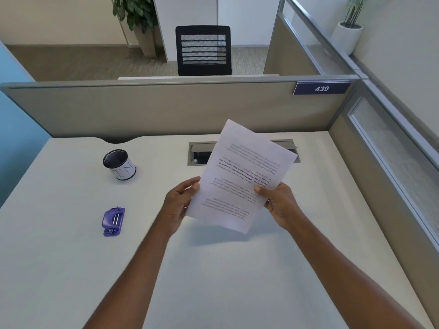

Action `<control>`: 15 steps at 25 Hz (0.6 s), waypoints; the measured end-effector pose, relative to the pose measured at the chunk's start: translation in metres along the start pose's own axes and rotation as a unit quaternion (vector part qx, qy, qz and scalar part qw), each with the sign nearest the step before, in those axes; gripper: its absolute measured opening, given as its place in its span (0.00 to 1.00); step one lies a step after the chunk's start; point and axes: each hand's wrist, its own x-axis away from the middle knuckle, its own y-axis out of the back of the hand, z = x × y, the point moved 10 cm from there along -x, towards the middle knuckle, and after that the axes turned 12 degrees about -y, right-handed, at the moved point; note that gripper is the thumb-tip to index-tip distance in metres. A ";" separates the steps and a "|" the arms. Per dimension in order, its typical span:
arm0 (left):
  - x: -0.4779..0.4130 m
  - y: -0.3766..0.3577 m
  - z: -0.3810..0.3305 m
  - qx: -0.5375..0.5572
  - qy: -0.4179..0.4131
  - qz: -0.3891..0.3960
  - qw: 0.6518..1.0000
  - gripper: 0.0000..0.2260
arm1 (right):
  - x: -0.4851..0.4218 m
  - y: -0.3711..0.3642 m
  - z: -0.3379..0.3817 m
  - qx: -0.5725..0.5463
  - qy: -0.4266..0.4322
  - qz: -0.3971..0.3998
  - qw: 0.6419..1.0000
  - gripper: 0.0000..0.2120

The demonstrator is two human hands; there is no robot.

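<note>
A printed white paper sheet (240,172) is held up above the white desk (213,269), tilted, its text upside down to me. My left hand (179,203) grips its left edge, thumb on the front and fingers behind. At the sheet's right edge my right hand (279,203) holds it the same way, thumb on the printed side. Whether it is one sheet or a thin stack cannot be told.
A purple hole punch (113,221) lies on the desk at the left. A mesh pen cup (119,164) with a white label stands farther back. A grey cable hatch (198,153) sits partly behind the paper. Beige partitions (166,108) wall the back and right.
</note>
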 end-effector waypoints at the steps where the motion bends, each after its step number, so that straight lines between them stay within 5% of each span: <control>1: -0.001 -0.007 -0.005 -0.039 0.000 0.043 0.998 0.20 | 0.001 -0.002 0.003 0.021 0.004 0.004 1.000 0.20; 5: -0.005 -0.033 -0.015 -0.113 -0.011 0.121 0.986 0.25 | 0.006 -0.020 0.014 0.096 0.033 0.023 0.995 0.18; 10: -0.009 -0.032 -0.023 -0.089 -0.074 0.036 0.993 0.11 | 0.013 -0.037 0.018 0.172 0.079 0.000 0.982 0.16; 15: 0.001 -0.023 -0.009 -0.079 -0.096 -0.012 0.992 0.14 | 0.012 -0.038 0.001 0.192 0.083 -0.007 0.978 0.19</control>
